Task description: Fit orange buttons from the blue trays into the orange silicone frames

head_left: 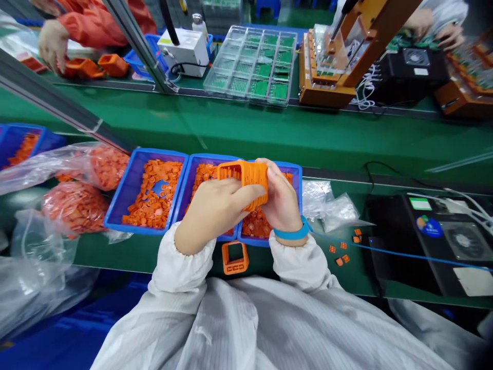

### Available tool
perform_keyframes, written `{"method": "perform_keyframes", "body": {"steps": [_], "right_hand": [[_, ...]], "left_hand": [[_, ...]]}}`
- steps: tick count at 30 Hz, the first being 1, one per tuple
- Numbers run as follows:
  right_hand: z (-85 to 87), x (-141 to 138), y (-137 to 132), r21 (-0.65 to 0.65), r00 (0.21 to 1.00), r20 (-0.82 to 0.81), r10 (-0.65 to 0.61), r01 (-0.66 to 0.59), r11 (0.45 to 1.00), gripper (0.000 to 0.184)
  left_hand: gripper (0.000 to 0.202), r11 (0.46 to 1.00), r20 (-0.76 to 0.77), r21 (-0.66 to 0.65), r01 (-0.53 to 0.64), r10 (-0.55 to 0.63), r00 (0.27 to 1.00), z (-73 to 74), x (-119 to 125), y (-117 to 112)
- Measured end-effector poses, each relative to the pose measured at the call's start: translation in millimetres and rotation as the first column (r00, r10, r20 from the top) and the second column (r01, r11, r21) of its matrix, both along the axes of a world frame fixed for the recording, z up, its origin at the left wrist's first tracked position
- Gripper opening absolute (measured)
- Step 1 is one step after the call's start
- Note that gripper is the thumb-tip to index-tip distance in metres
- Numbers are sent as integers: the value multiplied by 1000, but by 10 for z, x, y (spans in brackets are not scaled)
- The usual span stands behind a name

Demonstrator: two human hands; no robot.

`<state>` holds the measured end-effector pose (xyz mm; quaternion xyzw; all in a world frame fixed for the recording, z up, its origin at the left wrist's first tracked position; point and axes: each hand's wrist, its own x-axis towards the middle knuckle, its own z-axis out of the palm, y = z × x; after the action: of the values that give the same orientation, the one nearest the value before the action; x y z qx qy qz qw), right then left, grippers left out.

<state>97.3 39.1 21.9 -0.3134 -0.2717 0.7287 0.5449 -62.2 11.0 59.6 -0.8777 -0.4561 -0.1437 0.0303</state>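
- An orange plastic frame (pixel 243 180) is held up at 12 o'clock, over a blue tray (pixel 215 158) of small orange pieces.
- It is gripped from both sides: the left hand (pixel 217 216) is curled around one end, the right hand (pixel 281 200) around the other.
- It should handle as light and stiff, but thin-walled — best taken by its rim.
- Its inner side is hidden by the fingers.
- A smaller orange frame (pixel 235 258) is lying on the table (pixel 269 133) at 6 o'clock.

Bright, even light; glare on plastic bags (pixel 38 172); frame edges bowed.
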Motion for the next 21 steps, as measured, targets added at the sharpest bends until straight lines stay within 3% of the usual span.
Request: {"method": "perform_keyframes", "body": {"steps": [5,8,11,14,21], "right_hand": [[-17,-21,-51,71,984,83,-157,151,986,22],[-39,-80,-78,67,968,70,-241,237,969,24],[-50,-112,-88,76,956,33,-292,289,954,23],[-38,-87,-91,79,961,-32,-276,278,957,19],[-25,22,-89,99,985,-4,-175,175,980,36]], "left_hand": [[15,990,191,130,48,-73,979,-54,14,52],[11,967,385,244,66,-160,909,-63,40,64],[11,958,471,286,39,-176,864,-49,37,54],[12,962,493,272,-23,-119,862,-38,20,51],[17,962,444,268,-51,-76,893,-68,-49,57]]}}
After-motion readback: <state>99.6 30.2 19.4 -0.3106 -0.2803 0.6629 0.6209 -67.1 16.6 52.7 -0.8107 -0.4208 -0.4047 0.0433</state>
